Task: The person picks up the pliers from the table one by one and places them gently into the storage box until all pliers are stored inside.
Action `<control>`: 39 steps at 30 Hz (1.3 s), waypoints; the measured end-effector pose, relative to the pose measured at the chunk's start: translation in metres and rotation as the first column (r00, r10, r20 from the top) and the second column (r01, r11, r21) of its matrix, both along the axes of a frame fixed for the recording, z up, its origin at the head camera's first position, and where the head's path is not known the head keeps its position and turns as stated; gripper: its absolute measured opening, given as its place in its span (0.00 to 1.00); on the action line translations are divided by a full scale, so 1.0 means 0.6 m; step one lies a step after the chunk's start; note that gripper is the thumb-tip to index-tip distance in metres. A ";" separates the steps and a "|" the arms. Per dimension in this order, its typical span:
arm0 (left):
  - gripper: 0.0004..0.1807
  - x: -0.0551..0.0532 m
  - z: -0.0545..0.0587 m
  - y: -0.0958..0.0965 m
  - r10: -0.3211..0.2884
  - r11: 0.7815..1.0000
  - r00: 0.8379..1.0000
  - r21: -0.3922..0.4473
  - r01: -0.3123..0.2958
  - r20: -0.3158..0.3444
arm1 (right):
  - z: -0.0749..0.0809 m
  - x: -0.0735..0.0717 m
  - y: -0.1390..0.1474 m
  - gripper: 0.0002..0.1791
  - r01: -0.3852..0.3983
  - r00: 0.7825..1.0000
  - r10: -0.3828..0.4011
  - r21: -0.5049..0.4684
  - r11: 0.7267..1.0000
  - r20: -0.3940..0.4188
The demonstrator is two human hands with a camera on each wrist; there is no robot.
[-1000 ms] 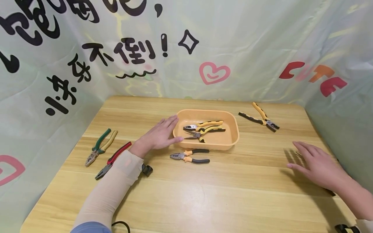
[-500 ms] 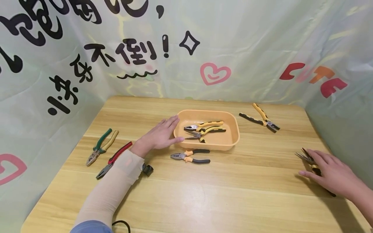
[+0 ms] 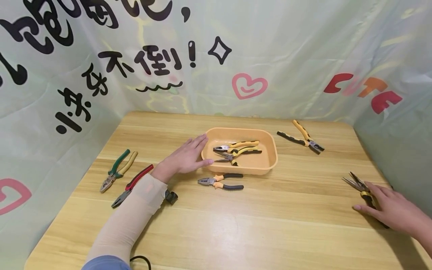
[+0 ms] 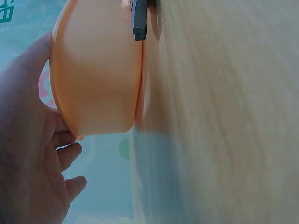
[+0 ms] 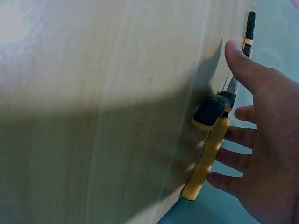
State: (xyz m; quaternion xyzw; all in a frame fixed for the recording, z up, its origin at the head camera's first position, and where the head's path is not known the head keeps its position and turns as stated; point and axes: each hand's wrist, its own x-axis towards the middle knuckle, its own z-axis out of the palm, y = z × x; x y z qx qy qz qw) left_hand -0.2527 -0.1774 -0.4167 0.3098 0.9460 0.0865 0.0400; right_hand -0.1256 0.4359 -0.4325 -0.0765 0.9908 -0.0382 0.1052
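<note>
My left hand [image 3: 187, 154] lies at the left end of an orange plastic tray [image 3: 273, 159], its fairly straight fingers and thumb touching the rim; the tray's side wall [image 4: 98, 70] fills much of the left wrist view. Two pairs of yellow-and-black pliers [image 3: 241, 143] lie in the tray, one with long thin jaws. At the table's right, my right hand [image 3: 393, 208] hovers over long-nose pliers [image 3: 366, 195] with yellow-and-black handles, partly hidden beneath it. In the right wrist view, its spread fingers lie beside the yellow handle [image 5: 205, 161], not closed round it; contact is unclear.
Orange-and-black pliers [image 3: 216, 181] lie in front of the tray. Yellow-and-black pliers [image 3: 305, 140] lie open at the back right. Green-and-yellow pliers [image 3: 114, 173] and red-handled pliers [image 3: 129, 189] lie left, the latter near my left forearm. A printed curtain [image 3: 297, 56] surrounds the table.
My right hand has moved right and toward the near side, down over the long-nose pliers, whose tips now show beyond the fingers. My left hand and the tray stay in place.
</note>
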 end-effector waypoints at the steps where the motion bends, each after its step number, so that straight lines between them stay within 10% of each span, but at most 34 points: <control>1: 0.56 0.000 0.000 0.001 0.000 1.000 1.000 0.001 0.000 -0.002 | 0.000 0.000 0.001 0.56 -0.005 1.000 0.005 -0.007 1.000 0.004; 26: 0.56 0.000 -0.003 0.001 0.008 1.000 1.000 0.003 -0.008 0.005 | 0.004 0.003 0.010 0.54 0.082 0.996 -0.084 0.038 0.996 0.034; 39: 0.56 0.000 -0.003 0.001 0.007 1.000 1.000 0.005 -0.007 0.004 | 0.007 -0.002 -0.002 0.33 0.017 0.996 -0.015 0.028 0.999 -0.092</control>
